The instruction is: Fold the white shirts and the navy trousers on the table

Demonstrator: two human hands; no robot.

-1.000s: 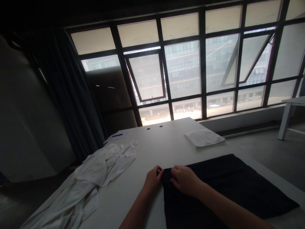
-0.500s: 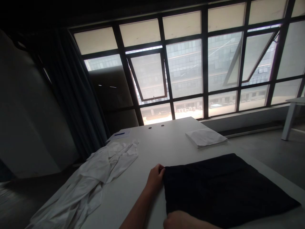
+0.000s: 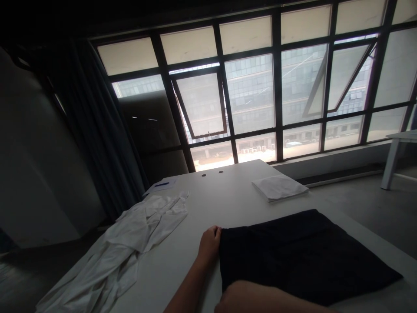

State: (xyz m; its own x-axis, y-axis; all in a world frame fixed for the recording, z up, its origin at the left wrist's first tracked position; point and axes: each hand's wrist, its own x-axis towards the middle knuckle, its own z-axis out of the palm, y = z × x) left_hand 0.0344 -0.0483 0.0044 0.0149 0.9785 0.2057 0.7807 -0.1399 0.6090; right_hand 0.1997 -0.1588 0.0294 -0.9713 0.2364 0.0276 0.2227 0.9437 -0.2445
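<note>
Head view shows the right hand (image 3: 243, 298) shifted from beside the far-left corner of the black cloth (image 3: 286, 256), spread on the white table (image 3: 221, 200), to its near-left side, apparently covering that edge's other end, while the left hand (image 3: 208, 245) stays curled at the corner, either pinch impossible to tell.

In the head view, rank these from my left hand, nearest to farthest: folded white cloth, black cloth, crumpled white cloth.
1. Black cloth, touching the left hand, on its right.
2. Crumpled white cloth, to its left.
3. Folded white cloth, beyond the black cloth.
</note>
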